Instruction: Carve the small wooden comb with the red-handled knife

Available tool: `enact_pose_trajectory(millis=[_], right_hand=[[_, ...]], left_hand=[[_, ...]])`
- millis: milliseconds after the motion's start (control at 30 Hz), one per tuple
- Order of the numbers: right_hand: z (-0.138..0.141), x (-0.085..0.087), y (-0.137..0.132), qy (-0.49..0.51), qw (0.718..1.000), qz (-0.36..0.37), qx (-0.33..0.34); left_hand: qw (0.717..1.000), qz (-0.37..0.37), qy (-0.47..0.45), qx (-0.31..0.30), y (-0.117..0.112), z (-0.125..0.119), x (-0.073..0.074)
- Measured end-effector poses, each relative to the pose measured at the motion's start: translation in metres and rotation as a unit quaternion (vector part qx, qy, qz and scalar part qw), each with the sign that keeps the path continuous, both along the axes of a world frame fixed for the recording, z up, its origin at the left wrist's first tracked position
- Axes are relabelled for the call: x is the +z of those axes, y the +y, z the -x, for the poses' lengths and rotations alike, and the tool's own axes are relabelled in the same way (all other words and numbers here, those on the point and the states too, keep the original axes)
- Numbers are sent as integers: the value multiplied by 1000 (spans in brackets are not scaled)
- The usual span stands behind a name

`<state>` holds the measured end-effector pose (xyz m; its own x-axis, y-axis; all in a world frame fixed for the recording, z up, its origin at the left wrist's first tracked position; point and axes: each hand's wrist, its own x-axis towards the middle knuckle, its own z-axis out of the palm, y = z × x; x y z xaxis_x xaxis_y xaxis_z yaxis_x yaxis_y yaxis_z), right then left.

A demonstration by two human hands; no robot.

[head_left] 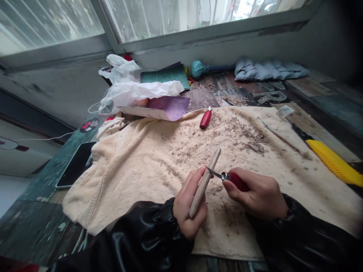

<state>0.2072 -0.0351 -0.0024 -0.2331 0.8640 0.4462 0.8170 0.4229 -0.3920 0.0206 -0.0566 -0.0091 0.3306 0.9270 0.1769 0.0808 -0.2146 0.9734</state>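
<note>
My left hand point(190, 204) is closed around a slim, rounded wooden stick point(202, 187), which slants up and away from me. In my right hand point(259, 192) is a carving knife point(238, 182) with a red handle and a metal collar. Its thin blade points left and meets the stick above my left fingers. Under both hands lies a cream towel point(133, 170) strewn with wood shavings point(232, 132). Farther back on the towel rests a second red-handled tool point(205, 118), its tip hard to make out.
A yellow-handled tool point(334, 160) lies at the right. On the left is a dark-screened tablet point(75, 166). White plastic bags point(121, 88), a purple sheet point(172, 107) and a green mat point(167, 76) are at the back. Near the wall sits a grey-blue padded bundle point(266, 70).
</note>
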Motion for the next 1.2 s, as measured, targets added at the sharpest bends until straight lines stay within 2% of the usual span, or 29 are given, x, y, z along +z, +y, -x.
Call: enact_pose_trajectory(millis=[200, 400, 533, 700, 867, 1000, 1067, 1200], right_hand=[[3, 3, 0, -2, 999, -29, -40], [4, 6, -2, -2, 999, -28, 26], [4, 6, -2, -8, 999, -40, -31], [5, 7, -3, 0, 999, -33, -15], [2, 8, 0, -4, 996, -49, -76], [5, 7, -3, 6, 999, -39, -16], [6, 6, -4, 7, 999, -38, -9], [1, 7, 2, -4, 997, -56, -59]], left_hand=[[993, 83, -83, -23, -1, -1, 4], [987, 120, -103, -14, -3, -2, 7], [975, 144, -160, -50, -2, -2, 7], [975, 129, -172, -53, -2, -2, 6], [973, 137, -177, -57, -3, -3, 10], [970, 138, -188, -64, -3, -3, 8], [969, 136, -195, -67, -2, -3, 6], [969, 137, -192, -69, -2, -4, 8]])
